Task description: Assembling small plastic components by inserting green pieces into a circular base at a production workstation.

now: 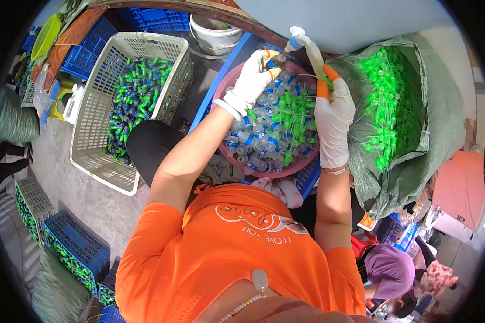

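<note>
My left hand, in a white glove with orange fingertips, is closed in a pinch on a small clear bottle with a blue band, mostly covered by the fingers. My gloved right hand pinches a green cap; a thin clear tube reaches left from it. Just above, a small blue-banded bottle tilts beside a long pale shape that I cannot make out clearly. Below both hands, a pink basin holds clear bottles with blue bands and a pile of green caps with tubes.
A blue crate sits under the basin. On the left stands a white basket of green-and-blue pieces; a green sack of green tubed caps is at right. A white bucket stands behind. Another person is at lower right.
</note>
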The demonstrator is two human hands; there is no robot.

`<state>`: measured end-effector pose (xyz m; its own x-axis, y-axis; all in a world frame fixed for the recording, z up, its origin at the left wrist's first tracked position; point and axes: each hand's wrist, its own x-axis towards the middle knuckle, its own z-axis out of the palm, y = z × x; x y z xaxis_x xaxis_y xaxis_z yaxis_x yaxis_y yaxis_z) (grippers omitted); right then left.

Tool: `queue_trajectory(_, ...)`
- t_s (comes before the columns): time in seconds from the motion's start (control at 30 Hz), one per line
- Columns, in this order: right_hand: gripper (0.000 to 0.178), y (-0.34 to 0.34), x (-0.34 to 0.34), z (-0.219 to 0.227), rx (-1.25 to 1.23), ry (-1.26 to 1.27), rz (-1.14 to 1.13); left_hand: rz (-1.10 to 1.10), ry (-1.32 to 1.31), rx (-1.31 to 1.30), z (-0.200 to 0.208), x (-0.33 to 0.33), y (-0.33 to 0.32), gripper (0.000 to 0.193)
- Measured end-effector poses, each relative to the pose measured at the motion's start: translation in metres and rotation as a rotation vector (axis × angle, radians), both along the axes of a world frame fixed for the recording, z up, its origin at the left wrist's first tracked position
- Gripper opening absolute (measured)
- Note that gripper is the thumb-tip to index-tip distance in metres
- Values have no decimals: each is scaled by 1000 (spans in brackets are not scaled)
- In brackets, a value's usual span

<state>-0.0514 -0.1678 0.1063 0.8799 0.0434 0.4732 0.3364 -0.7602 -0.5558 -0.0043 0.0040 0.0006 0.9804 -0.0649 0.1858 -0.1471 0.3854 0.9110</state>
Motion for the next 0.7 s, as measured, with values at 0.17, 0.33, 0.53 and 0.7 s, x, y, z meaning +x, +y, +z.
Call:
queue_trajectory(0.17,29,10,-13,2,162,-177,34,-76,-14,125,-7,-14,1,37)
queue_trajectory(0.33,18,4,-19,-18,-161,-113,47,-199,-99,239,10,-49,0,37)
queue_trajectory(0.53,14,16,-32,-32,74,128,187,-352,224,100,29,-80,5,37)
queue_trajectory(0.7,15,13,-39,-37,227,286,66,-110,-23,394,16,-90,-17,37)
